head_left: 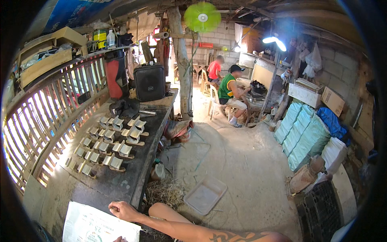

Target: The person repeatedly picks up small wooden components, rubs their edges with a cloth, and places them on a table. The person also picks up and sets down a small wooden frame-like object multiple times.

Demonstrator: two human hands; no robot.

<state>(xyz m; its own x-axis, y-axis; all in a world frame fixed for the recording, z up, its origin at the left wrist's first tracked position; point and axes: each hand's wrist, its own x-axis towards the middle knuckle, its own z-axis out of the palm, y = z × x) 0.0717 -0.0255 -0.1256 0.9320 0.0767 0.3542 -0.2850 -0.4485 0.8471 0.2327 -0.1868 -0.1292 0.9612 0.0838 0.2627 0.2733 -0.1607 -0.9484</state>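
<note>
My right hand (123, 211) comes in along a tattooed forearm and hovers at the upper right edge of a white printed sack (86, 220). Its fingers are curled closed; anything between them is too small to make out. Of my left hand (119, 239) only a bit of skin shows at the lower edge, over the sack, and its fingers are hidden. Past the sack, on the dark worktable (121, 183), several curved, pale, saddle-shaped pieces (113, 162) on small wooden bases stand in rows.
A black speaker (150, 82) and a dark cloth (125, 108) are at the table's far end. On the floor lies a clear plastic tray (205, 195). Two people (230, 89) sit farther back. Green sacks (303, 133) line the right wall; a slatted wall (52, 125) runs left.
</note>
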